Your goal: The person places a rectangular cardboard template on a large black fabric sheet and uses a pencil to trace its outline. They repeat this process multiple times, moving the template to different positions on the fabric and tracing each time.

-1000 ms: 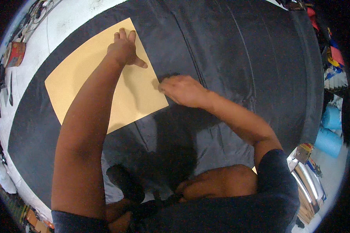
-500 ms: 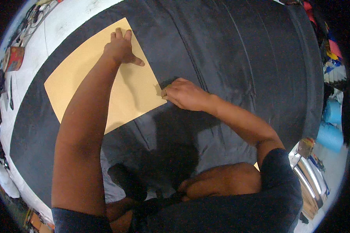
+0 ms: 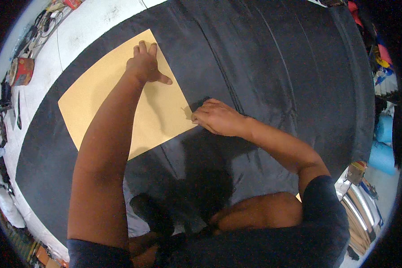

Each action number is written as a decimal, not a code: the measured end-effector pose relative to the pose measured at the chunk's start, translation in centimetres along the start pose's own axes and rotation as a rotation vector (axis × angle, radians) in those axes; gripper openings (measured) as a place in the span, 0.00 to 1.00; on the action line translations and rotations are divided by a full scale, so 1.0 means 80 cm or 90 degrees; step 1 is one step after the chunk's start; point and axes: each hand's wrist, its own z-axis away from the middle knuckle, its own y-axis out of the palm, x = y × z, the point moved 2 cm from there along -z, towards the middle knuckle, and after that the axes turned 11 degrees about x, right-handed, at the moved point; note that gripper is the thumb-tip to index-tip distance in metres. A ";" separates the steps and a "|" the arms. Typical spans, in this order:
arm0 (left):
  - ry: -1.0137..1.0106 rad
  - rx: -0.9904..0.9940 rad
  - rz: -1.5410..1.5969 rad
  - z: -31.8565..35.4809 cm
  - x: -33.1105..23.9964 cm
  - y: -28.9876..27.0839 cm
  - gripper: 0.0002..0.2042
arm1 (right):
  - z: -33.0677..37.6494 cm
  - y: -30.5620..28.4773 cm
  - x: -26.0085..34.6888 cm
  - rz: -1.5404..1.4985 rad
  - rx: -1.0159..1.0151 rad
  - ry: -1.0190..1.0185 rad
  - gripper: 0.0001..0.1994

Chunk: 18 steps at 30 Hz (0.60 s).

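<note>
A pale yellow rectangular sheet lies flat on black fabric. My left hand presses on the sheet near its far right side, open, with the fingers spread and the thumb stretched toward the right edge. At that edge, close to the near right corner, my right hand is closed with its fingertips pinched together against the sheet's border. Whatever the pinch may hold is hidden by the fingers. A shadow of the hand falls on the sheet beside it.
My bent leg rests on the fabric's near part. A red tin and a thin dark tool lie on the white floor at the left. Blue rolls and curved silvery strips are on the right.
The whole view has shifted slightly, so everything sits a bit lower and farther right. My right hand has slid a little along the sheet's edge toward its near corner; my left hand stays put.
</note>
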 end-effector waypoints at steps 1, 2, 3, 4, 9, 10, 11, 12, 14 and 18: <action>0.004 0.000 -0.004 -0.001 0.000 0.001 0.68 | -0.005 -0.002 -0.001 0.020 -0.012 0.006 0.07; 0.007 -0.003 -0.002 -0.002 0.002 0.002 0.68 | -0.011 -0.005 -0.003 0.040 -0.024 0.013 0.07; 0.009 -0.005 0.000 -0.002 0.004 0.003 0.68 | -0.020 -0.008 -0.008 0.035 -0.043 0.009 0.07; 0.016 -0.007 0.002 -0.003 0.003 0.004 0.68 | -0.028 -0.013 -0.015 0.031 -0.061 0.008 0.07; 0.019 -0.014 -0.004 -0.003 0.005 0.005 0.68 | -0.086 -0.036 -0.052 0.007 -0.126 0.046 0.08; 0.017 -0.012 -0.006 -0.003 0.006 0.006 0.68 | -0.098 -0.042 -0.059 0.008 -0.125 0.059 0.09; 0.020 -0.017 -0.005 -0.002 0.007 0.007 0.69 | -0.109 -0.048 -0.066 0.008 -0.123 0.074 0.10; 0.023 -0.023 -0.004 -0.002 0.008 0.008 0.69 | -0.119 -0.055 -0.072 0.005 -0.131 0.083 0.10; 0.031 -0.028 -0.004 0.000 0.009 0.005 0.69 | -0.140 -0.069 -0.087 0.007 -0.147 0.099 0.11; 0.038 -0.025 -0.014 0.003 0.006 0.007 0.69 | -0.178 -0.087 -0.117 0.024 -0.256 0.106 0.11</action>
